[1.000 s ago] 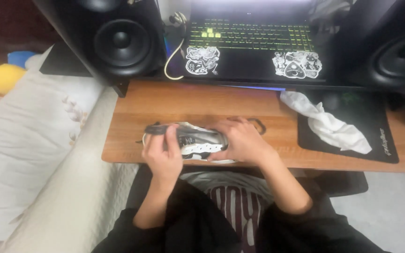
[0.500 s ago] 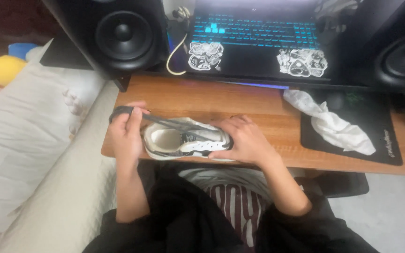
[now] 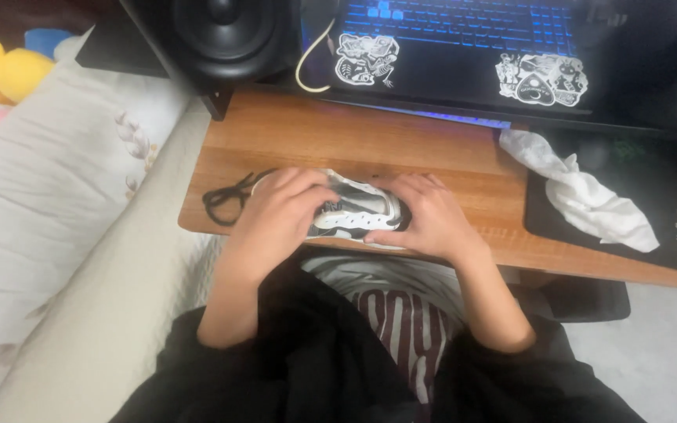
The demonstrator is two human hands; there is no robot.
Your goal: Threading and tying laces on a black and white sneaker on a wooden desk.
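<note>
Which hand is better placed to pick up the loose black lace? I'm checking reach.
Left, probably. The left hand covers the white-and-grey sneaker's end nearest the black lace; the right hand grips the far end.

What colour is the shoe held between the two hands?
The shoe is white with black and grey panels, seen in the head view.

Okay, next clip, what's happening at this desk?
A seated person holds a small white and black sneaker at the near edge of a wooden desk. The left hand covers its heel end and the right hand wraps its toe end. A black lace lies loose beside the left hand. A crumpled white cloth rests on a black mouse pad.
</note>
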